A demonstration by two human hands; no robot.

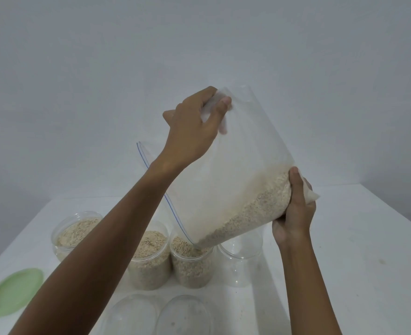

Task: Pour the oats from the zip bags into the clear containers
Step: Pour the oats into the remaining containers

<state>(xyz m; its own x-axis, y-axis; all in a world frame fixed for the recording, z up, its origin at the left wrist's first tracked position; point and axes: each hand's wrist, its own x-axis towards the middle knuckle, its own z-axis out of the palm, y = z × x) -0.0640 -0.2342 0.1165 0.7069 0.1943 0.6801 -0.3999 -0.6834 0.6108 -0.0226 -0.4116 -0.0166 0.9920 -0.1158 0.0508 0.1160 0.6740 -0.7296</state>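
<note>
Two clear lids [182, 315] lie nearest the camera at the front edge of the white table [356, 262], side by side.

Above them, the right hand [293, 209] curls its fingers and thumb round the lower back corner of the zip bag [235, 170], bunching the plastic where the oats [252, 209] lie thickest. The left hand [194, 126] pinches the bag's upper back edge, thumb on the near face and fingers behind it, with the forearm crossing over the row of containers.

Between the two grips the bag hangs in the air, tilted. Its long axis runs from the upper right down to the lower left, and its blue-lined zip mouth points down and left. The lowest corner of that mouth sits at the rim of the third container [191, 264], which is nearly full of oats.

Just to the left stand two more filled containers [151, 259], and an empty container [240, 259] stands to the right. A green lid [14, 291] lies well apart at the table's left edge.
</note>
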